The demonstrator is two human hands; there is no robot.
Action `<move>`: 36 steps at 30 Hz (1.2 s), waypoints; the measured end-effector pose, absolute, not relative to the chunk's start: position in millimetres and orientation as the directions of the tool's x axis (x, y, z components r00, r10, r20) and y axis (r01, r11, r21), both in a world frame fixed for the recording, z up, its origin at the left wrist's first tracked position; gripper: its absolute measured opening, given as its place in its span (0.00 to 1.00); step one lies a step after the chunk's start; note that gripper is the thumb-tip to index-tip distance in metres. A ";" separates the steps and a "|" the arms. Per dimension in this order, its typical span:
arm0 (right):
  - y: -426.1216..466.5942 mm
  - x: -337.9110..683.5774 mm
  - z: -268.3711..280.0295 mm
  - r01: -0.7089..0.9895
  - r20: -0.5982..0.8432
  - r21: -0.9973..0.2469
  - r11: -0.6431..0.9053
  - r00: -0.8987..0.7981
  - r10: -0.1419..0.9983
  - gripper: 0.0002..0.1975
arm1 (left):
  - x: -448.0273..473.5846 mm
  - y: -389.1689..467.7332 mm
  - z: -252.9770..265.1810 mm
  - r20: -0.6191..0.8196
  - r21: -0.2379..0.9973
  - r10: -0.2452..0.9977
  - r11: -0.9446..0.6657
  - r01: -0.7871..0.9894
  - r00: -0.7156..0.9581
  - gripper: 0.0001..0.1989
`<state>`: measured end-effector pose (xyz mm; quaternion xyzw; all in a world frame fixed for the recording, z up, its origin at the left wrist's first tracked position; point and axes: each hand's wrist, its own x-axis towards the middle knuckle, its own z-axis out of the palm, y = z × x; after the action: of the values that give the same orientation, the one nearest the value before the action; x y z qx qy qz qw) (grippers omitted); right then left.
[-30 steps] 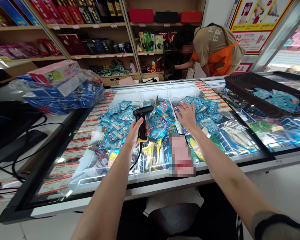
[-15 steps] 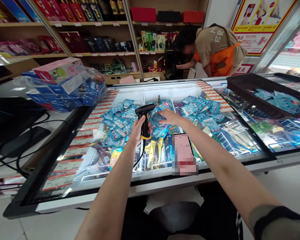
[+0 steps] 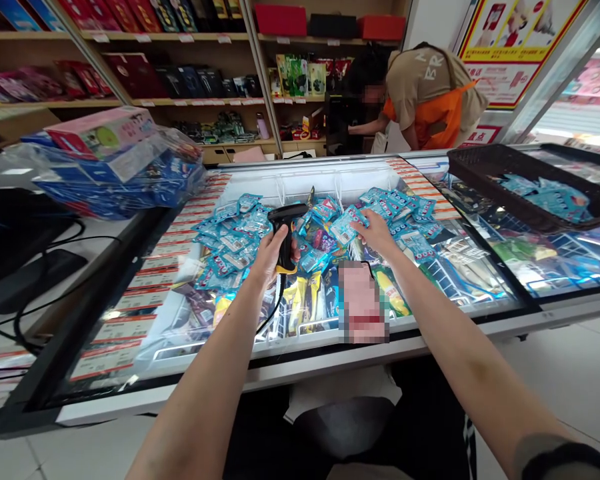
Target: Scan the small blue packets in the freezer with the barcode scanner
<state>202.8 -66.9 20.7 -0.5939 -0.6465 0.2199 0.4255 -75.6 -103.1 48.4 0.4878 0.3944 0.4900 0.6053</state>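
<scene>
My left hand [image 3: 271, 252] is wrapped round the grip of a black and yellow barcode scanner [image 3: 286, 230], its head pointing right and its cable hanging down. A small blue packet [image 3: 347, 225] is pinched by its right edge in my right hand [image 3: 377, 232], just right of the scanner. Loose blue packets lie on the freezer's glass top in a left pile [image 3: 235, 240] and a right pile [image 3: 415, 240]. More packets [image 3: 314, 259] lie between the piles. A phone [image 3: 363, 303] with a blurred screen lies near the front edge.
Plastic-wrapped boxes [image 3: 120, 167] stand at the left, beside cables [image 3: 30, 327]. A dark basket [image 3: 505, 193] at the right holds more blue packets. Beyond the freezer, a person in an orange apron [image 3: 433, 100] bends before stocked shelves [image 3: 180, 103].
My right hand has moved right from the middle packets and now holds a blue packet. My left hand still grips the scanner. The view has shifted slightly.
</scene>
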 end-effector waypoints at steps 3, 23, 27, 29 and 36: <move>-68.4 207.7 12.2 0.358 0.229 -0.916 0.179 0.101 0.968 0.24 | -70.9 -106.3 52.7 -0.002 0.988 0.976 0.036 -0.153 0.220 0.22; -54.7 205.1 1.5 0.196 0.204 -0.965 0.172 0.159 0.966 0.25 | -53.0 -103.4 65.0 -0.054 0.998 0.871 0.038 0.042 0.489 0.17; -56.4 204.6 2.9 0.180 0.219 -0.965 0.190 0.156 0.963 0.24 | -56.4 -109.2 67.1 -0.061 0.995 0.830 0.008 0.097 0.555 0.16; -57.3 204.7 2.8 0.172 0.224 -0.965 0.197 0.155 0.962 0.23 | -58.3 -109.9 67.2 -0.064 0.995 0.829 0.013 0.095 0.556 0.16; -58.9 206.5 0.1 0.143 0.254 -0.962 0.233 0.147 0.956 0.23 | -64.0 -107.5 66.4 -0.123 0.989 0.817 0.057 0.133 0.563 0.19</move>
<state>206.5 -58.9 0.1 -0.5043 -0.5450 0.3594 0.5652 -64.0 -107.5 66.4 0.6292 0.3775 0.2753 0.6211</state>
